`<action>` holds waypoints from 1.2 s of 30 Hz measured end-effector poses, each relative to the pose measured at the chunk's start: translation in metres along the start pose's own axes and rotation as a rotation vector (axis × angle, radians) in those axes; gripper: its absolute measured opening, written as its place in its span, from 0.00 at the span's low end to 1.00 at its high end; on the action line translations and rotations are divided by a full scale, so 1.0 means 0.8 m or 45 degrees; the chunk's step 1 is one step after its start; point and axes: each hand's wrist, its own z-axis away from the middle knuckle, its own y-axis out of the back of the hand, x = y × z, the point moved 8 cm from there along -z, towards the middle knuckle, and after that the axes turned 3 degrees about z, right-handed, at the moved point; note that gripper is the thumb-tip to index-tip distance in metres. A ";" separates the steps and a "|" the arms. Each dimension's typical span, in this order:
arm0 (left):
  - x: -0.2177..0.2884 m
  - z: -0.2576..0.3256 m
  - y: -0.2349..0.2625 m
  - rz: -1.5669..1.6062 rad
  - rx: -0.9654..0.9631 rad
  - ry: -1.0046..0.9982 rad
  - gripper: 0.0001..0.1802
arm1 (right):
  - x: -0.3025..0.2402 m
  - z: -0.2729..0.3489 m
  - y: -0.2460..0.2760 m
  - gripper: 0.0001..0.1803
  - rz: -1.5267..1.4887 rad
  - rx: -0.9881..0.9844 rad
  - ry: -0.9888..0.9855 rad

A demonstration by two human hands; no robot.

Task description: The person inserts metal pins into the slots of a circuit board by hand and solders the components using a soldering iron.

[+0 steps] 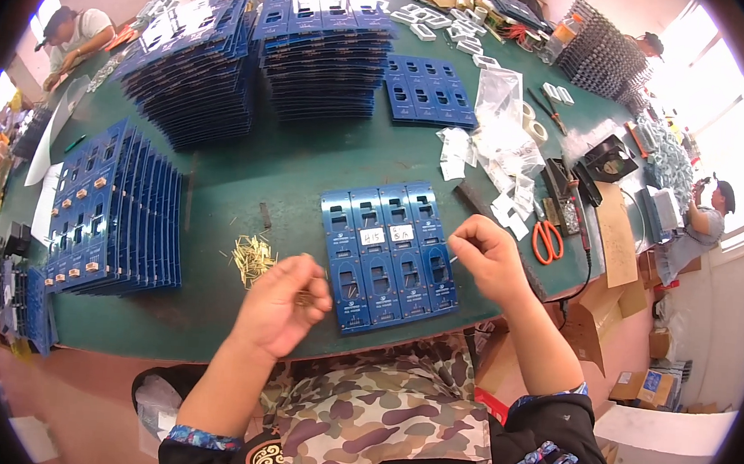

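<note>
Blue circuit-board panels (323, 65) stand stacked on the green counter (290, 170); one panel (390, 255) lies flat at the near edge between the left hand (288, 302), loosely curled, and the right hand (489, 256), pinched at thumb and forefinger; what either holds I cannot tell. Work seems unfinished: this panel lacks the left stack's (119, 214) pale connectors (99, 183), and brass-coloured pins (253, 260) lie heaped, unused.

Blue PCB panel (387, 256) w/ 2 wht labels (373, 235); gold pins (253, 258); grn table (219, 200); camo apron (384, 427).

Green table (210, 208) under blue boards (389, 259); gold-coloured pins (253, 260)
</note>
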 end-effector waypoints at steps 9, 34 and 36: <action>0.037 0.008 0.038 0.033 0.142 -0.155 0.10 | 0.021 0.011 0.004 0.07 0.347 -0.124 -0.039; 0.055 0.020 0.051 0.003 0.143 -0.234 0.08 | -0.023 0.018 -0.008 0.04 0.875 -0.141 0.421; 0.057 0.017 0.051 0.001 0.130 -0.235 0.08 | -0.021 0.020 -0.005 0.06 0.869 -0.202 0.425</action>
